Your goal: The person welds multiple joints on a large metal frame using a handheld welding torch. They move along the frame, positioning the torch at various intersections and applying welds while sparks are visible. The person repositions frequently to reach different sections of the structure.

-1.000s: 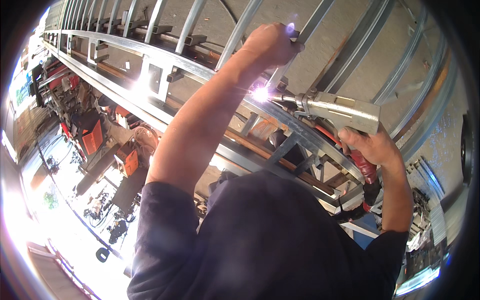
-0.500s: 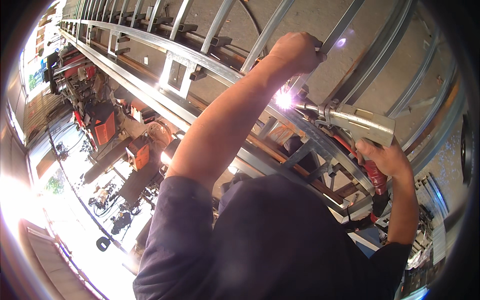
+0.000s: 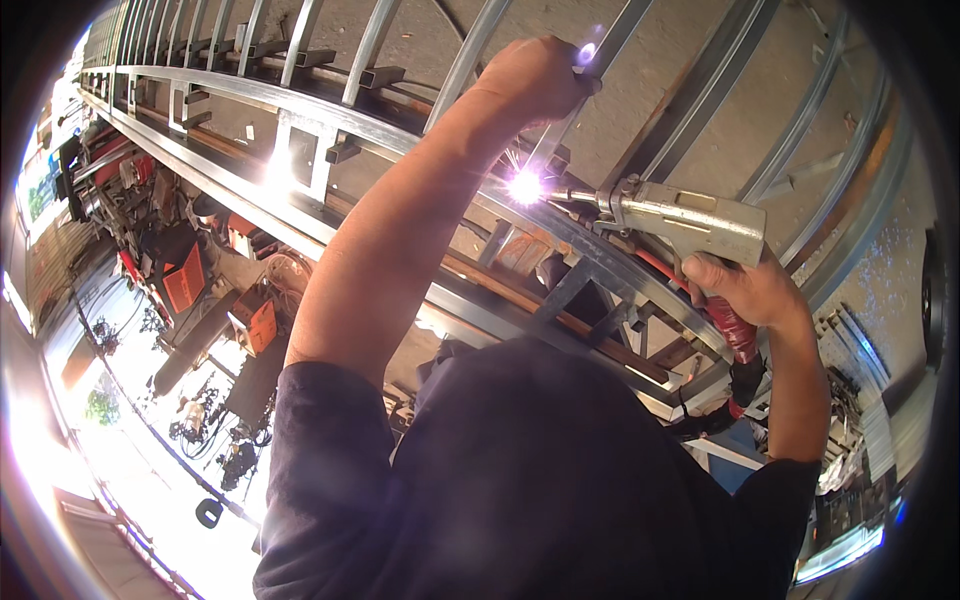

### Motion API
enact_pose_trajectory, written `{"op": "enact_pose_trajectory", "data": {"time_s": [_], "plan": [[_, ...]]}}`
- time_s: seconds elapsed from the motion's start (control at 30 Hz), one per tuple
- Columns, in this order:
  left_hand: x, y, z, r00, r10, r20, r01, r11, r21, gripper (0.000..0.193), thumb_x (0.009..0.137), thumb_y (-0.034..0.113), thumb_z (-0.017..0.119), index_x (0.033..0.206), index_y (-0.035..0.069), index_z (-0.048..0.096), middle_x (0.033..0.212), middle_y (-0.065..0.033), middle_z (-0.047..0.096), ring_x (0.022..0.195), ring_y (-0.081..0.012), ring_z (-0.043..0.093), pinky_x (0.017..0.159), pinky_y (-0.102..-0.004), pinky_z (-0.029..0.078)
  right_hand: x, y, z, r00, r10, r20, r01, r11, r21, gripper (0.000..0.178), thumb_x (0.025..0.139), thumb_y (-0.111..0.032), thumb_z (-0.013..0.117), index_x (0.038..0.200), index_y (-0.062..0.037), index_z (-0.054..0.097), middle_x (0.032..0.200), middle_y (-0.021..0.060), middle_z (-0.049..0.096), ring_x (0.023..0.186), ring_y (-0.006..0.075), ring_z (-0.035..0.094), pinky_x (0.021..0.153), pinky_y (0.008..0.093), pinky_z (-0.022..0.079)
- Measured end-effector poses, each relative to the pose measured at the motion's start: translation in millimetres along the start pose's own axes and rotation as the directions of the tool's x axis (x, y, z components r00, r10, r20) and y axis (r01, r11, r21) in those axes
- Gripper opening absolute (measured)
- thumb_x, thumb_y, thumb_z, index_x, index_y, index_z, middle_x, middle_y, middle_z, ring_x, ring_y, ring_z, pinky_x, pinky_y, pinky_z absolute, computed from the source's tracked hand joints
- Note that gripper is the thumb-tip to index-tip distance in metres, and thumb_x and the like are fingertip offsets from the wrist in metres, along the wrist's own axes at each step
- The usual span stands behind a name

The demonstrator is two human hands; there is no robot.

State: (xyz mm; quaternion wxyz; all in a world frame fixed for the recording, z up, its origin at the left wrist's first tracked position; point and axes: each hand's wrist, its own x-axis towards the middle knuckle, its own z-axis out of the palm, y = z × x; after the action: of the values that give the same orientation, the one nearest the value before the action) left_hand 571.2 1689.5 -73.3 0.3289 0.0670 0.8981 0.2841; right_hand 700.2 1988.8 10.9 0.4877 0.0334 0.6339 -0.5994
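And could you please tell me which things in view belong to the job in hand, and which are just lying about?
In the job:
torch, in the right hand
bar, in the left hand
rail, at the bright arc

Seemingly lying about:
orange boxes
metal strips

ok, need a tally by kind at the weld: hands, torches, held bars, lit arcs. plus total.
Hands: 2, left hand and right hand
Torch: 1, in the right hand
Held bar: 1, in the left hand
Lit arc: 1
Total: 5
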Motion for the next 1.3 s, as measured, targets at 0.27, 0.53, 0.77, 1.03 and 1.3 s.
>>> {"op": "enact_pose_trajectory", "data": {"time_s": [0.27, 0.53, 0.77, 1.03, 1.3], "plan": [[1, 1, -2, 0.999, -0.032, 0.033, 0.033, 0.999, -0.024, 0.046, 0.094, 0.036, 0.075, 0.130, 0.009, 0.074, 0.107, -0.0133, 0.080, 0.091, -0.0229, 0.076, 0.082, -0.0366, 0.061, -6, 3, 1, 1.000, 0.012, -0.016, -0.012, 1.000, 0.009, 0.055, 0.101, -0.032, 0.073, 0.141, 0.0005, 0.055, 0.100, 0.0089, 0.068, 0.079, 0.0151, 0.066, 0.064, 0.0311, 0.058], [-6, 5, -6, 1.000, 0.023, 0.001, -0.023, 0.999, 0.042, 0.049, 0.095, 0.039, 0.073, 0.133, 0.008, 0.071, 0.105, -0.0133, 0.080, 0.084, -0.0241, 0.076, 0.080, -0.0379, 0.061, -46, 21, -18, 0.994, 0.036, -0.104, -0.017, 0.984, 0.178, 0.051, 0.099, -0.025, 0.077, 0.140, -0.0004, 0.058, 0.102, 0.0106, 0.071, 0.079, 0.0162, 0.069, 0.068, 0.0335, 0.060], [-13, 26, -5, 0.995, -0.073, -0.075, 0.085, 0.981, 0.173, 0.051, 0.096, 0.042, 0.070, 0.139, 0.015, 0.068, 0.108, -0.0151, 0.078, 0.089, -0.0296, 0.077, 0.079, -0.0423, 0.061, -93, 48, -25, 0.983, 0.125, -0.137, -0.092, 0.970, 0.225, 0.045, 0.098, -0.024, 0.077, 0.133, 0.0005, 0.061, 0.099, 0.0119, 0.072, 0.081, 0.0174, 0.069, 0.067, 0.0334, 0.059], [-30, 86, 75, 0.986, 0.138, -0.089, -0.141, 0.990, -0.020, 0.049, 0.098, 0.032, 0.069, 0.142, 0.011, 0.065, 0.117, -0.0171, 0.077, 0.096, -0.0284, 0.076, 0.086, -0.0395, 0.061, -90, 61, -33, 0.992, 0.085, -0.093, -0.070, 0.985, 0.157, 0.052, 0.099, -0.027, 0.077, 0.138, 0.0014, 0.058, 0.094, 0.0074, 0.070, 0.076, 0.0151, 0.066, 0.067, 0.0315, 0.056], [-23, 74, 82, 1.000, 0.021, -0.013, -0.024, 0.970, -0.241, 0.048, 0.094, 0.029, 0.075, 0.138, 0.011, 0.067, 0.107, -0.0162, 0.078, 0.093, -0.0287, 0.075, 0.085, -0.0393, 0.059, -81, 72, -37, 0.997, 0.043, -0.058, -0.032, 0.986, 0.166, 0.051, 0.100, -0.028, 0.076, 0.139, -0.0010, 0.059, 0.094, 0.0061, 0.068, 0.073, 0.0135, 0.065, 0.065, 0.0310, 0.055]]}}
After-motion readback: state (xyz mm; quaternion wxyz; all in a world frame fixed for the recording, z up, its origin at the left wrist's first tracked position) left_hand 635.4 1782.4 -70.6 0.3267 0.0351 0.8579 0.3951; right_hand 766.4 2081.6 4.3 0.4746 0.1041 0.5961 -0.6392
